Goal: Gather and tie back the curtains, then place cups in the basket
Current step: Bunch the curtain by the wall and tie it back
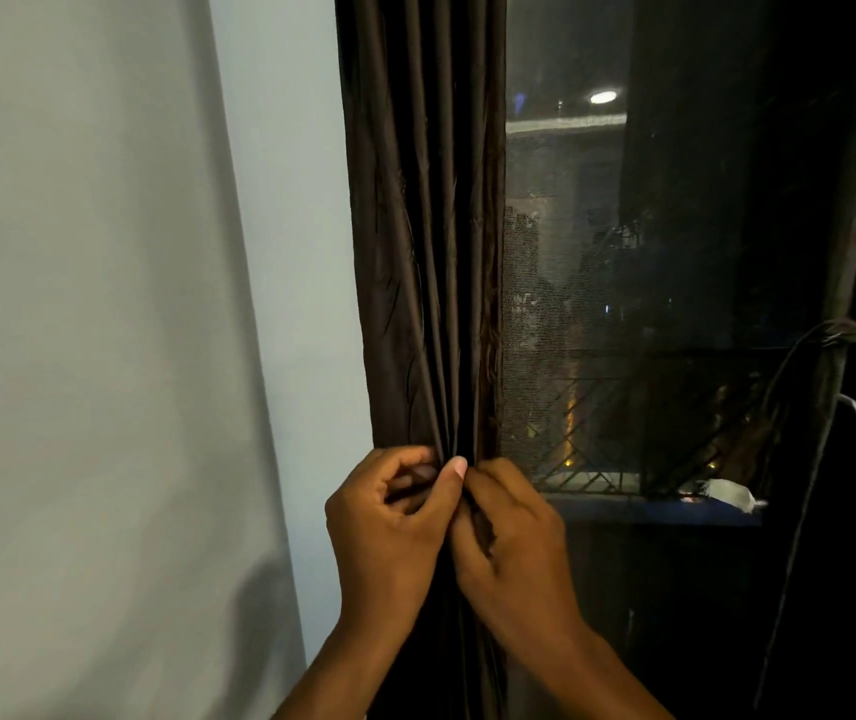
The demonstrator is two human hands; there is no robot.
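I'm pinching the left curtain bunched with both hands, left hand and right hand; right curtain looks tied, cups are waiting.

Dim indoor light; dark window; wide-angle bowing.
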